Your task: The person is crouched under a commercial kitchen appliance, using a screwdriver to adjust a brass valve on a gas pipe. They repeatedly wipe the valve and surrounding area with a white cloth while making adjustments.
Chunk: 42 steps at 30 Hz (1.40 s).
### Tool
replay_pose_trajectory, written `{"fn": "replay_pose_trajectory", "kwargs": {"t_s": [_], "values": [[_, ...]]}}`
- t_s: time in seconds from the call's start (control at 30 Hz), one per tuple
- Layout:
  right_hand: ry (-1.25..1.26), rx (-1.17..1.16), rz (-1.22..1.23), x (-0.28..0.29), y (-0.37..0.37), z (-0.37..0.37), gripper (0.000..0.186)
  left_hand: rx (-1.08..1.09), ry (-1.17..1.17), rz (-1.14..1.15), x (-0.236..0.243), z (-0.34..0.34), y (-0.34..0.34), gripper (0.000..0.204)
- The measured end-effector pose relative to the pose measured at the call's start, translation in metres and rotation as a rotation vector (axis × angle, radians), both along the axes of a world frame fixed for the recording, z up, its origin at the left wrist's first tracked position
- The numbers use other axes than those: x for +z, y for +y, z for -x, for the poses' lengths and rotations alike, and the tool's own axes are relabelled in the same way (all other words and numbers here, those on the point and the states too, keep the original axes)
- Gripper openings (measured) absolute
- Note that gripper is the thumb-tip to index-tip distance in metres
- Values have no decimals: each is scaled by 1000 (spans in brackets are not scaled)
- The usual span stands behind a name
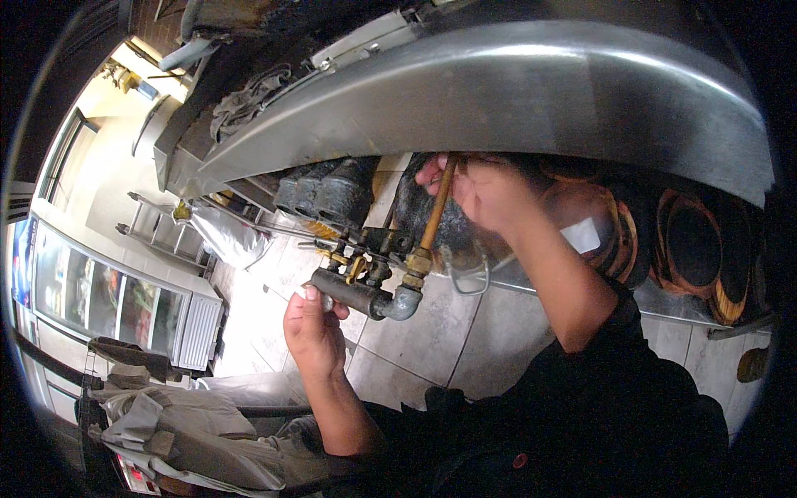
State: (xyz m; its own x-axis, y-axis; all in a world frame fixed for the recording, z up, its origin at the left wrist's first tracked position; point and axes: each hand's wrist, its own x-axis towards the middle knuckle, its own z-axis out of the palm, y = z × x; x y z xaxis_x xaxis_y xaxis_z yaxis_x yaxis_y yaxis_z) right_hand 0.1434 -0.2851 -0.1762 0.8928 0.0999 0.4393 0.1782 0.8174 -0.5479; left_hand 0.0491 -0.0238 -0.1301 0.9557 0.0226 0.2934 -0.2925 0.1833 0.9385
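Note:
A dark gas-valve manifold pipe [353, 294] with several small brass valves [357, 267] hangs over the tiled floor. My left hand [316, 334] pinches its near left end between thumb and fingers. At the other end a grey elbow fitting [404, 304] and a brass nut join it to a thin, brownish-yellow pipe [437, 209], which rises to the steel counter's edge. My right hand [490, 195], slightly blurred, is closed about the upper part of this thin pipe, its fingertips showing on the left side. The counter hides the pipe's top end.
A broad stainless steel counter front [498, 100] curves across above my hands. Beneath it stand dark cylindrical pots [344, 191] and several round wooden boards with dark plates [693, 241]. Left are a glass-door fridge [108, 290], a silvery wrapped bundle [224, 232] and grey cloths [191, 427].

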Motion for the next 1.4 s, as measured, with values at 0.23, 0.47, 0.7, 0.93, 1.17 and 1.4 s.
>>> {"fn": "replay_pose_trajectory", "kwargs": {"t_s": [0.23,0.47,0.7,0.93,1.17,1.4], "values": [[-23,268,-273,5,32,8,18,3,0,-8,-1,0,3,23],[137,-120,551,-46,82,23,30,50,37,-72,6,4,3,22],[98,344,97,-49,124,38,32,61,47,-351,7,8,22,25],[30,128,341,-37,116,46,35,213,-215,-805,-3,1,66,31],[-13,-29,499,-41,117,49,37,316,-233,-1110,5,12,29,26],[94,263,-22,-31,122,59,37,416,-509,-1221,-11,3,18,20]]}}
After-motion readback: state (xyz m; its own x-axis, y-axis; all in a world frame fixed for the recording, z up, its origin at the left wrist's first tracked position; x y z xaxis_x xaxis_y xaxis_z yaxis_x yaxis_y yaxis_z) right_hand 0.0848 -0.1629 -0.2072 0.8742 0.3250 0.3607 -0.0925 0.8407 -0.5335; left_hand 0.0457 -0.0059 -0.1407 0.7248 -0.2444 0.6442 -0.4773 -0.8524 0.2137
